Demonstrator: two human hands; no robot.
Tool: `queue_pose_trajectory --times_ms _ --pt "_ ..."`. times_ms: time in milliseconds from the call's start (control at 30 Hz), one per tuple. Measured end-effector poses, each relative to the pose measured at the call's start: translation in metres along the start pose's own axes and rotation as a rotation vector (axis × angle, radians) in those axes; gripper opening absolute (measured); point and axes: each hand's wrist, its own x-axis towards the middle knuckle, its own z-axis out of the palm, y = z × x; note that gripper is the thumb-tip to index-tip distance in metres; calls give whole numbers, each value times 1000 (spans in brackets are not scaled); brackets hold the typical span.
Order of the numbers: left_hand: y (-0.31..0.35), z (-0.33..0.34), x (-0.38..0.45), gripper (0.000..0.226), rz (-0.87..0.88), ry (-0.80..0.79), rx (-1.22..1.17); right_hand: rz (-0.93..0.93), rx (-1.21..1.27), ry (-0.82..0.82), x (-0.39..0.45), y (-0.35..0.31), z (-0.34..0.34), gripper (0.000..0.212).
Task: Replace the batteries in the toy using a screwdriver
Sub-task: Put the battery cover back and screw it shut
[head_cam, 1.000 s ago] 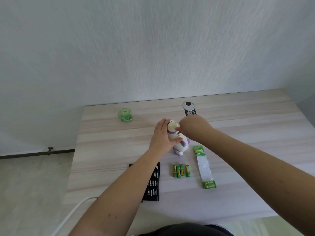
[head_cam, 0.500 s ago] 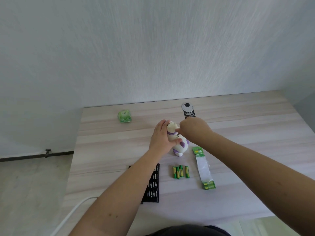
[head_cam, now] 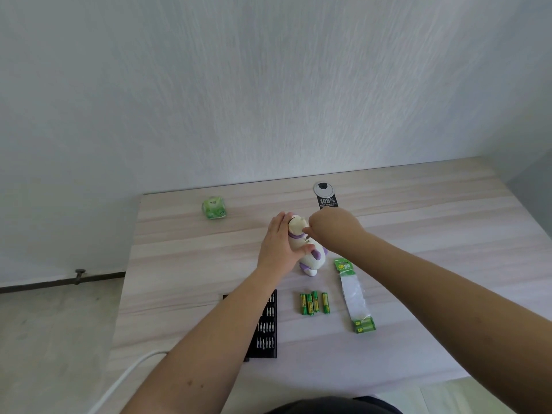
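Observation:
A white and purple toy (head_cam: 312,259) stands on the wooden table (head_cam: 418,234), its cream head (head_cam: 295,224) turned away from me. My left hand (head_cam: 279,243) grips its left side, thumb across the body. My right hand (head_cam: 334,227) hovers over the toy's upper body with its fingers curled tight; the screwdriver it seems to hold is hidden under the fist. Several loose green batteries (head_cam: 313,303) lie in front of the toy. To their right lies a torn battery pack (head_cam: 354,297) with two batteries left at its near end.
A black tray of screwdriver bits (head_cam: 267,327) lies under my left forearm near the front edge. A green cube-shaped pack (head_cam: 213,207) sits at the back left. A black "100%" tag (head_cam: 327,201) lies beside a round cable grommet (head_cam: 323,188). A white cable (head_cam: 125,375) hangs off the left front corner.
Both hands stay on the toy. My right fist has shifted very slightly over the toy's upper body; nothing on the table has moved.

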Motion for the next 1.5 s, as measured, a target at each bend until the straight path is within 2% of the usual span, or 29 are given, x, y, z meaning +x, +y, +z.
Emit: queue_pose_trajectory --times_ms 100,200,267,300,400,467,500,567,667,700,867,1000,1100,1167,1200,1300,1400,1500 --pt "1 0 0 88 -6 5 8 -59 50 -18 2 1 1 19" --pt "2 0 -1 88 -4 10 8 -64 47 -25 2 4 4 18" --pt "3 -1 -1 87 -8 17 1 -36 48 11 1 4 5 9" --pt "3 -1 -1 88 -11 16 -4 -17 40 33 1 3 5 14" --pt "1 -3 -1 88 -27 -14 -12 62 35 40 -2 3 3 45" --pt "-1 -4 -2 90 -32 -24 -10 58 42 17 -2 5 3 49" --pt "-2 -4 -1 91 -31 -26 -7 23 56 -3 -2 5 3 45" --pt "-1 -4 -1 92 -29 -27 -2 -46 137 -26 0 6 4 20" --pt "2 -3 0 91 -32 -22 -1 -66 97 -48 1 4 3 15" --pt "3 -2 0 91 -32 -16 -1 -61 72 -34 2 3 3 7" --pt "3 -2 0 92 -37 -9 15 28 9 21 2 -8 -2 23" --pt "5 -3 0 94 -38 -18 15 -22 73 -132 6 -12 -12 13" --pt "6 -2 0 94 -41 -8 34 -9 1 -209 7 -11 -16 4" --pt "7 -1 0 93 -39 2 34 10 3 -131 9 -10 -10 26" --pt "7 -1 0 92 -37 10 36 16 7 -93 8 -9 -7 29" --pt "8 -1 -1 90 -37 20 43 24 15 -22 4 -11 -8 18" --pt "9 -2 0 91 -55 2 41 49 9 -35 3 -14 -15 23" --pt "9 -2 1 92 -37 4 48 80 48 -170 7 -19 -19 31"
